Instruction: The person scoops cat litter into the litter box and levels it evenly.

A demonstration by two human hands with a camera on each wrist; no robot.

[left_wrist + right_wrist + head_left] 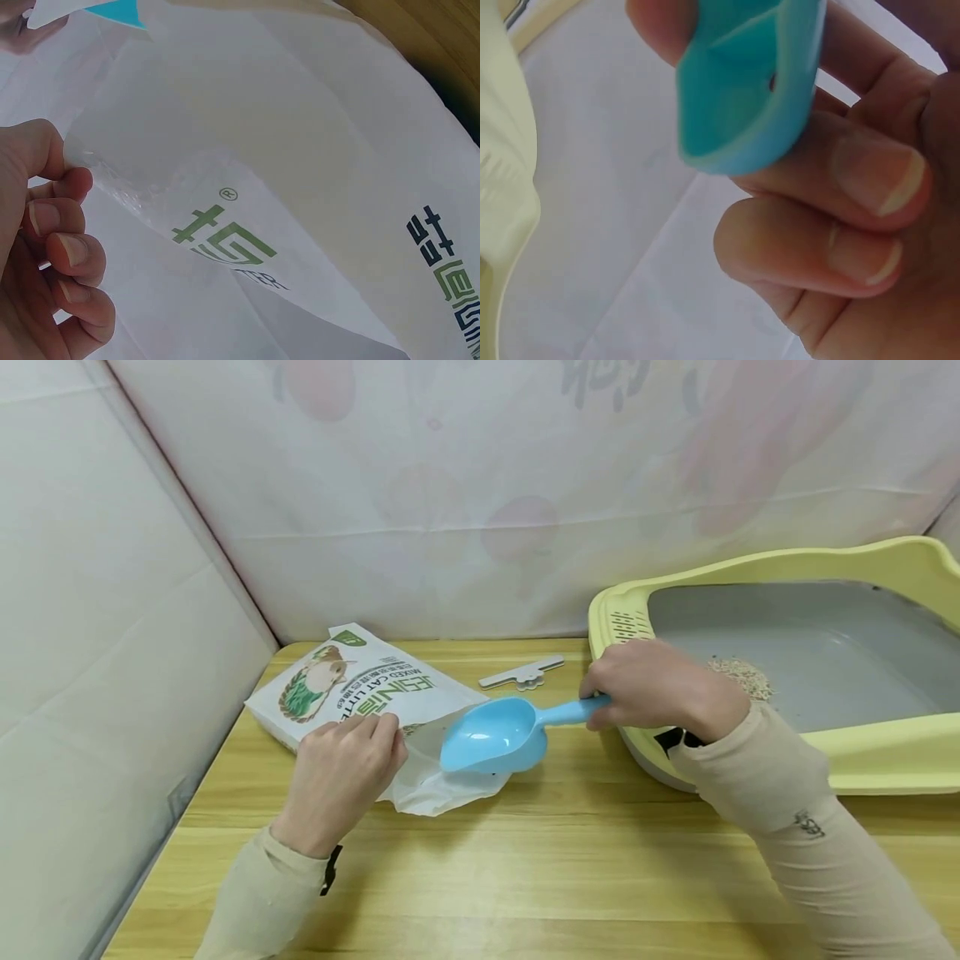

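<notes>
A white cat litter bag [420, 672] lies on its side on the table, its mouth toward the middle. My left hand [348, 768] pinches the edge of that mouth between thumb and forefinger, as the left wrist view shows on the bag's film [225, 150]. In my right hand [652, 685] is a blue scoop [491, 735], gripped by its handle [735, 97]. The scoop's bowl hangs over the bag's mouth, and no litter shows in it. A small heap of litter [742, 677] sits in the yellow-rimmed litter box [885, 752], beyond my right wrist.
A white sealing clip [522, 673] lies on the wooden table [480, 877] between the bag and the litter box. Fabric walls [420, 527] stand behind the table and along its left side.
</notes>
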